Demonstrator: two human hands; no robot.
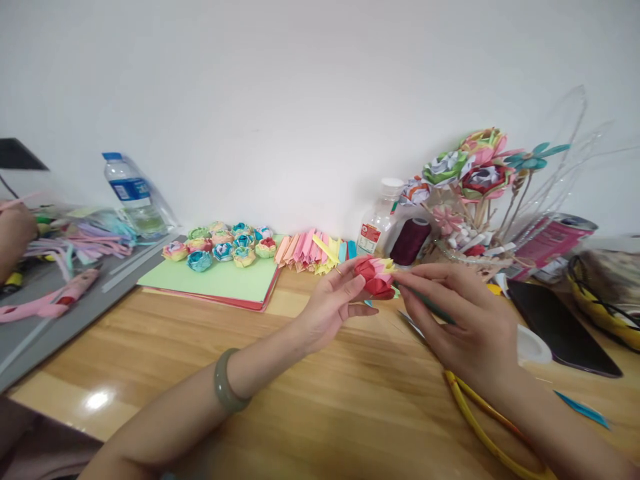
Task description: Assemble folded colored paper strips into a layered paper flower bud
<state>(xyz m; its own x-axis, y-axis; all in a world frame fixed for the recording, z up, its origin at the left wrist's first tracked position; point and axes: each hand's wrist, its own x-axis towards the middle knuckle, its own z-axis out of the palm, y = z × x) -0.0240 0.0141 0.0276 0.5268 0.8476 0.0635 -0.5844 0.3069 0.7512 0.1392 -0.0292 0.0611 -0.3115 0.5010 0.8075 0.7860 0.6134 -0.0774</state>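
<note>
A red, pink and yellow folded-paper flower (375, 277) is held between the thumb and fingers of my left hand (333, 303), above the wooden table. My right hand (463, 320) is closed around a slim dark green tool (436, 307); its kind is hard to make out. The tool's tip end and my right fingertips meet the right side of the flower, by its yellow petals. Below my right hand lie scissors with yellow handles (467, 407), partly covered by my wrist.
Finished paper flowers (223, 251) sit on green paper (210, 280). Folded strips (310, 250), a jar (375, 223), a thread spool (411, 241) and a flower arrangement (485, 180) line the wall. A phone (563, 327) lies right. Another person's hand (17, 230) is at left, near pink scissors (55, 300).
</note>
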